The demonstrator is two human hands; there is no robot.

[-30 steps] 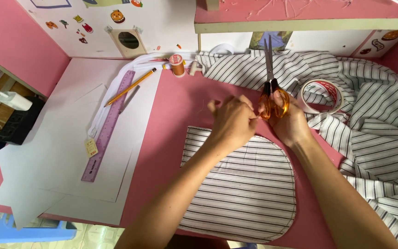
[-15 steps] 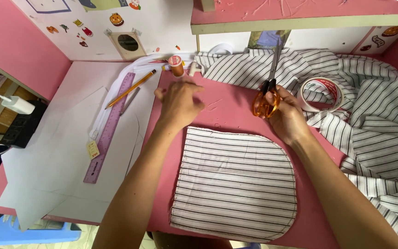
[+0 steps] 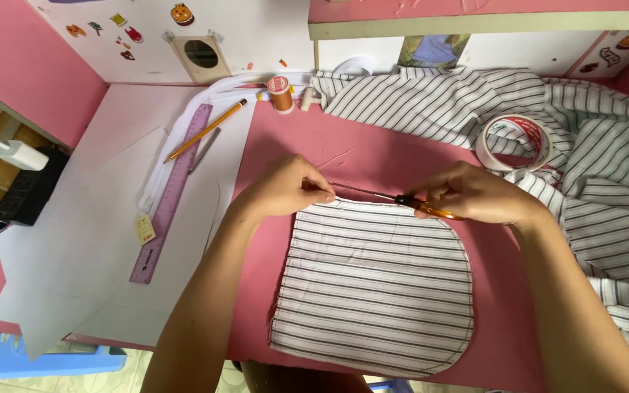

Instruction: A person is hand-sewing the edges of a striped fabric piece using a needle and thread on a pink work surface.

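A striped fabric piece (image 3: 376, 284) with rounded lower corners lies flat on the pink table (image 3: 387, 153). My left hand (image 3: 285, 188) pinches its top edge at the left. My right hand (image 3: 475, 195) holds orange-handled scissors (image 3: 394, 198), their blades lying sideways along that top edge and pointing at my left fingers.
A large heap of striped cloth (image 3: 591, 160) covers the right side, with a tape roll (image 3: 515, 142) on it. White paper sheets (image 3: 96, 233) lie left, bearing a purple ruler (image 3: 172, 193) and a pencil (image 3: 205, 129). An orange thread spool (image 3: 280, 93) stands at the back.
My right hand swung the scissors from pointing away to lying sideways along the fabric's top edge. My left hand came back from near the spool and gripped that edge.
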